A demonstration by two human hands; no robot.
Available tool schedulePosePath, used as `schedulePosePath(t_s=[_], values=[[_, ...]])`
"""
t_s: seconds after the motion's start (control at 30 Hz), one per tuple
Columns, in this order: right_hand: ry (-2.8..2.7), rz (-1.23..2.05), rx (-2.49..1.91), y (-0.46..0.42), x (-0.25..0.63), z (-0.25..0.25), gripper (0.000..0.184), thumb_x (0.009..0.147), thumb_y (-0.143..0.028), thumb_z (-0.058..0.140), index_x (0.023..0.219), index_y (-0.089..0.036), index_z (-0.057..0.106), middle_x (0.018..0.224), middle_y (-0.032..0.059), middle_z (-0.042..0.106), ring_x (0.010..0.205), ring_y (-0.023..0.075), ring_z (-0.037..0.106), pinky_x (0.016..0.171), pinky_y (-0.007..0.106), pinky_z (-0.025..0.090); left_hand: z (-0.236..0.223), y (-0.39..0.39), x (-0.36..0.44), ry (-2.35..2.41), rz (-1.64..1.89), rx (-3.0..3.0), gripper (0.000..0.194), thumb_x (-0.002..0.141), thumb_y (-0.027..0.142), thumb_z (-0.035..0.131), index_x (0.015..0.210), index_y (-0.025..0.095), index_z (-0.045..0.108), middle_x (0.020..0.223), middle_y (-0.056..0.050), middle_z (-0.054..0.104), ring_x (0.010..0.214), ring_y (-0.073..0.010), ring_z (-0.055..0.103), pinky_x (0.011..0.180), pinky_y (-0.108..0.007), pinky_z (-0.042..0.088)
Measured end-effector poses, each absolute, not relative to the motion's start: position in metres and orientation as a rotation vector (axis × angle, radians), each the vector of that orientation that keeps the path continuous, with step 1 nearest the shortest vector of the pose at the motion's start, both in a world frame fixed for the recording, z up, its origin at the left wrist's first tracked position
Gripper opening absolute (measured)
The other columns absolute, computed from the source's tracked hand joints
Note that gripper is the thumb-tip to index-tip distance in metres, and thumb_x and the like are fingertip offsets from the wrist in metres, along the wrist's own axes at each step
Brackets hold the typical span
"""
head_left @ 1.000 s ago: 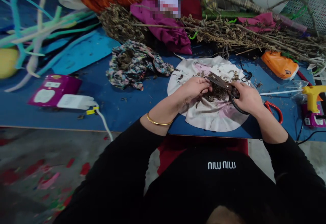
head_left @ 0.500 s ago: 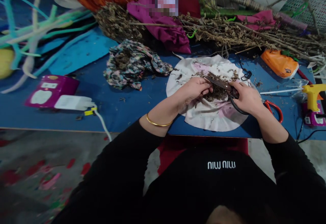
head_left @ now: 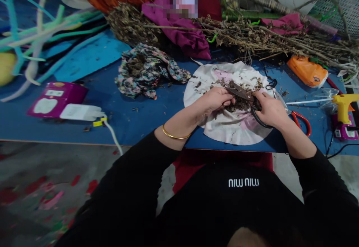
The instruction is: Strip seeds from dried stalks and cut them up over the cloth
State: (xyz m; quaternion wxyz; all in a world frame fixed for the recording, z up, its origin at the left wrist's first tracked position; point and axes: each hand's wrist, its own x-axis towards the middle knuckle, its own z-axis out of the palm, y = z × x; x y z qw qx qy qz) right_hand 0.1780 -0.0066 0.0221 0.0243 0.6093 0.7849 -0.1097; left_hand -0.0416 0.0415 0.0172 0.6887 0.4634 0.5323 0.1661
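Note:
My right hand (head_left: 269, 106) grips dark-handled scissors (head_left: 240, 92), whose blades point left toward my other hand. Close to the blade tips, my left hand (head_left: 219, 99) is closed in a pinch; what lies between its fingers is too small to make out, though dried plant bits surround it. Beneath both hands a round white cloth (head_left: 232, 133) with pink patches is spread on the blue table. A pile of brown dried plant scraps (head_left: 237, 106) sits at the cloth's middle, partly hidden by my fingers and the scissors.
Left of the cloth lies a crumpled floral cloth (head_left: 157, 73) holding brown scraps. Dried stalks (head_left: 269, 39) run along the back. A yellow glue gun (head_left: 343, 106), red-handled tool (head_left: 304, 123) and orange packet (head_left: 307, 71) are at right. A purple box (head_left: 56, 99) stands at left.
The scissor blades look slightly more closed beside my left hand. Both hands stay almost in place, and the whole view has shifted a little.

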Motion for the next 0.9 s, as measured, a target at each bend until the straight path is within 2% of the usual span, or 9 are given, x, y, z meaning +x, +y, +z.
schedulePosePath(t_s=[0.37,0.67,0.9], values=[[2.396,-0.278,1.900,-0.0066,0.1779,0.0164,0.054,0.090,-0.030,0.049,0.141,-0.018,0.062,0.117,0.0175,0.074,0.099,0.0331,0.068,0.077,0.039,0.047,0.0172,0.0416,-0.0426,1.199,0.397,1.033,0.036,0.105,0.017,0.048,0.071,0.015,0.059,0.046,0.008,0.035,0.035,-0.0031,0.022,0.042,-0.020,0.013],[2.460,-0.319,1.972,-0.0047,0.1853,0.0205,0.056,0.088,-0.033,0.053,0.141,-0.020,0.062,0.128,0.0130,0.074,0.099,0.0298,0.069,0.076,0.036,0.047,0.0182,0.0406,-0.0429,1.167,0.549,1.060,0.030,0.104,0.016,0.046,0.077,0.016,0.059,0.050,0.008,0.037,0.038,-0.0045,0.024,0.042,-0.021,0.017],[2.466,-0.366,1.929,-0.0061,0.1825,0.0212,0.057,0.088,-0.033,0.052,0.142,-0.021,0.062,0.127,0.0127,0.074,0.103,0.0313,0.069,0.078,0.036,0.047,0.0145,0.0413,-0.0420,1.148,0.460,1.117,0.033,0.101,0.012,0.047,0.072,0.016,0.061,0.050,0.006,0.040,0.039,-0.0045,0.027,0.044,-0.021,0.018]])
